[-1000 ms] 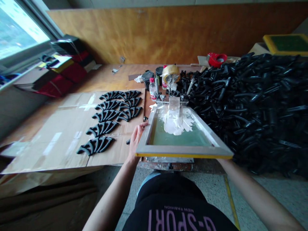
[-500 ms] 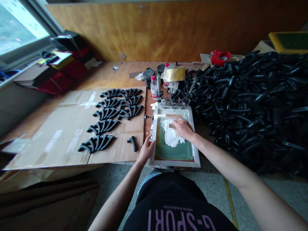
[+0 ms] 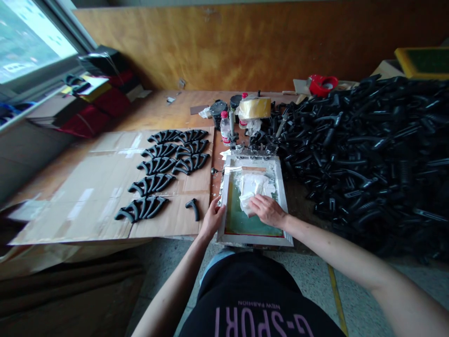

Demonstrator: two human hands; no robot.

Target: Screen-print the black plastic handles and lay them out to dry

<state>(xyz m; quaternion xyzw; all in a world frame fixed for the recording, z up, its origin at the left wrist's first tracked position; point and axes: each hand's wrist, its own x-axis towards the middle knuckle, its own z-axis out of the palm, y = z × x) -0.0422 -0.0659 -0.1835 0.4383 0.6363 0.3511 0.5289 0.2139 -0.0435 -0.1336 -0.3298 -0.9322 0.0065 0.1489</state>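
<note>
In front of me lies a screen printing frame (image 3: 286,220) with a pale metal border and green mesh. White ink (image 3: 253,182) is spread over the middle of the mesh. My right hand (image 3: 268,210) is closed around a small squeegee (image 3: 251,215), mostly hidden under the fingers, at the near edge of the ink. My left hand (image 3: 212,219) grips the frame's left border, thumb toward the rim. A single black curved handle (image 3: 192,209) lies on the cardboard to its left.
Several rows of black handles (image 3: 150,184) lie on the cardboard sheet (image 3: 87,187). A large heap of black handles (image 3: 368,154) fills the right side. Behind the frame stand a clamp (image 3: 254,150), a plastic bottle (image 3: 225,128) and a dark tub (image 3: 218,112). A red tape dispenser (image 3: 322,85) sits farther back.
My right hand has drawn the squeegee toward me over the mesh, and the white ink now has a scraped, wider patch behind it. My left hand stays on the frame's border.
</note>
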